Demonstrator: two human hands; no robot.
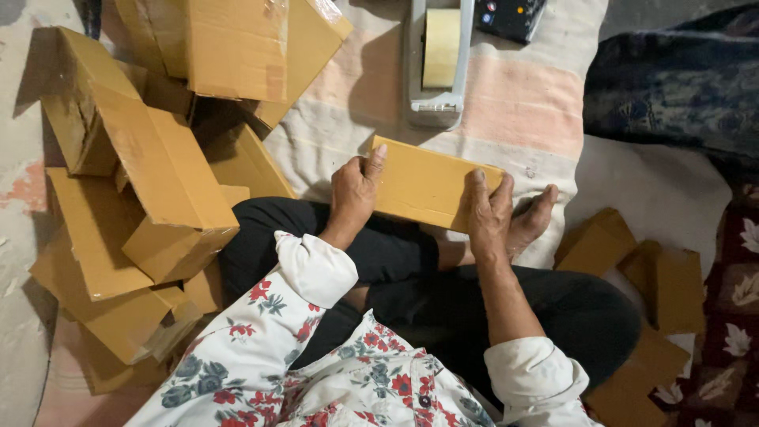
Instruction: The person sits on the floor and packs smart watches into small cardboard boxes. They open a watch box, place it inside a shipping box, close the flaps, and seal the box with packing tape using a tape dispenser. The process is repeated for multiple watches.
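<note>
Both hands' grip (423,198) on flat cardboard box (427,186)

The floor (20,332) was pale, with worn reddish patches at the left. A striped blanket (522,103) lay spread over it. A grey tape dispenser (437,59) holding a roll of tan tape and a black device (512,16) rested on the blanket. A pile of cardboard boxes (150,205) lay at the left. Flat cardboard pieces (656,300) lay at the right, beside a floral rug (735,292).
</note>
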